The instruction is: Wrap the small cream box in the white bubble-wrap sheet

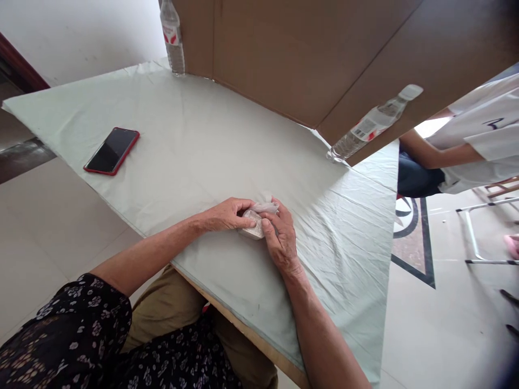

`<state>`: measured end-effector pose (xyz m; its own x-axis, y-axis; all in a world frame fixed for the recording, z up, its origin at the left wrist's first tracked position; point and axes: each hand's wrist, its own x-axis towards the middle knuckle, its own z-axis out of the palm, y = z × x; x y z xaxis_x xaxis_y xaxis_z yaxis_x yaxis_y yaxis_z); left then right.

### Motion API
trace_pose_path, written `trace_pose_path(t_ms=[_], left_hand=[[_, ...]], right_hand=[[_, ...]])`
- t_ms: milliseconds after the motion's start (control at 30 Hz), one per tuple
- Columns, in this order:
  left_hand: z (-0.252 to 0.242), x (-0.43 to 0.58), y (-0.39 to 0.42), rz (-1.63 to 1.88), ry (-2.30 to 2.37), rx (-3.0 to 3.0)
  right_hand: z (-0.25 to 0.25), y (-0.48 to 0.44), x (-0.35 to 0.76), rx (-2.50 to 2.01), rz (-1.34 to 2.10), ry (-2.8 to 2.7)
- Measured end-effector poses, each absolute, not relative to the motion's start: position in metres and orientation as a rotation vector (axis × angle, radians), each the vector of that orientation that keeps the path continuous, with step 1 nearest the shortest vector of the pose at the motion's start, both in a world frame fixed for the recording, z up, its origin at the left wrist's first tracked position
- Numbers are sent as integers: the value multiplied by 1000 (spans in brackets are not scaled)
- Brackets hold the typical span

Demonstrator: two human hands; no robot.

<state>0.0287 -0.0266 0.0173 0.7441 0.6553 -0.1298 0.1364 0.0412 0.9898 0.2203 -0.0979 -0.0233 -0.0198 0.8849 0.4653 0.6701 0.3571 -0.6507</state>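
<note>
Near the front edge of the cloth-covered table, both hands meet around a small pale boxy packet (253, 230) with faint markings on it. Its exact kind is too small to tell. My left hand (230, 215) grips it from the left, thumb on top and fingers closed along the far side. From the right, my right hand (280, 233) closes on the same packet, thumb and fingers bent against it. A crumpled whitish wrapping (266, 205) sticks up between the hands at the packet's far side. The right fingers partly hide both.
A phone with a red case (112, 151) lies at the left on the pale green cloth (194, 140). Brown cardboard panels (275, 54) stand across the back, with a water bottle (174, 43) at the left and a tilted bottle (373, 127) at the right. Another person (458, 146) sits beyond.
</note>
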Motion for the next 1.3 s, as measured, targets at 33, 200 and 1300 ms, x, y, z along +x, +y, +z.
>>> trace_pose_path(t_ms=[33, 200, 1300], left_hand=[[16, 28, -26, 442, 669, 1504], [14, 27, -25, 443, 660, 1476], [25, 19, -25, 359, 639, 1528]], right_hand=[[-23, -99, 219, -1376, 322, -1749], [-17, -107, 216, -1311, 324, -1610], [-20, -106, 220, -1402, 914, -1389]])
